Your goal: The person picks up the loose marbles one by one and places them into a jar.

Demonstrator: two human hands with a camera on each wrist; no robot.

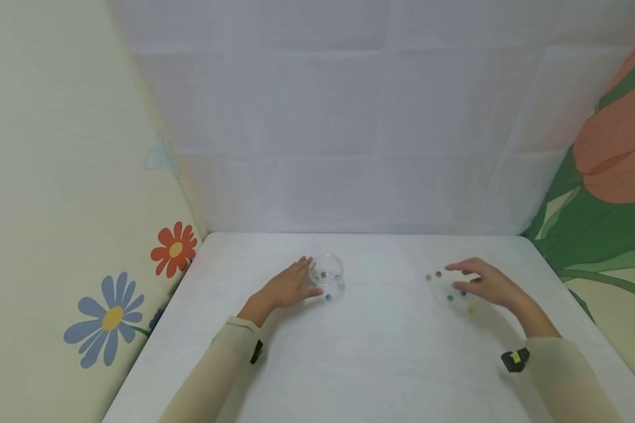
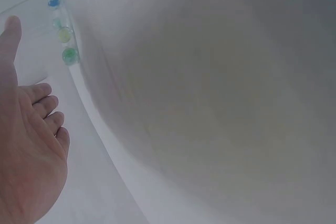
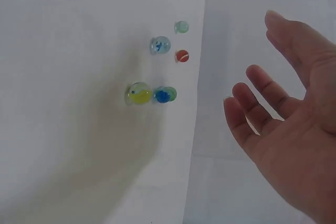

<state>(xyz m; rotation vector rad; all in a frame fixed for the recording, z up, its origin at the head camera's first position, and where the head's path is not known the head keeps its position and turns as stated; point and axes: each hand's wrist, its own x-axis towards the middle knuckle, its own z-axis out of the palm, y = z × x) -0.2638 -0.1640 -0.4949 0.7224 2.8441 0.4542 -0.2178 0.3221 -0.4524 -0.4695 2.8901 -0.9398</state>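
My left hand (image 1: 284, 289) is beside a clear glass cup (image 1: 340, 270) on the table, its fingers extended along the left side and its thumb at the front. Marbles (image 2: 69, 55) in blue, yellow and green sit low in the glass in the left wrist view. To the right, my right hand (image 1: 491, 285) hovers over a loose group of marbles, fingers spread and loosely bent, holding nothing. The right wrist view shows a yellow marble (image 3: 139, 94), a dark blue marble (image 3: 161, 95), a red marble (image 3: 182, 56), a light blue marble (image 3: 161, 45) and green ones.
A white cloth covers the table (image 1: 360, 364), and a white sheet (image 1: 307, 117) hangs behind its far edge. Flower-printed panels flank it, with a blue flower (image 1: 112, 318) on the left and a large tulip (image 1: 619, 153) on the right.
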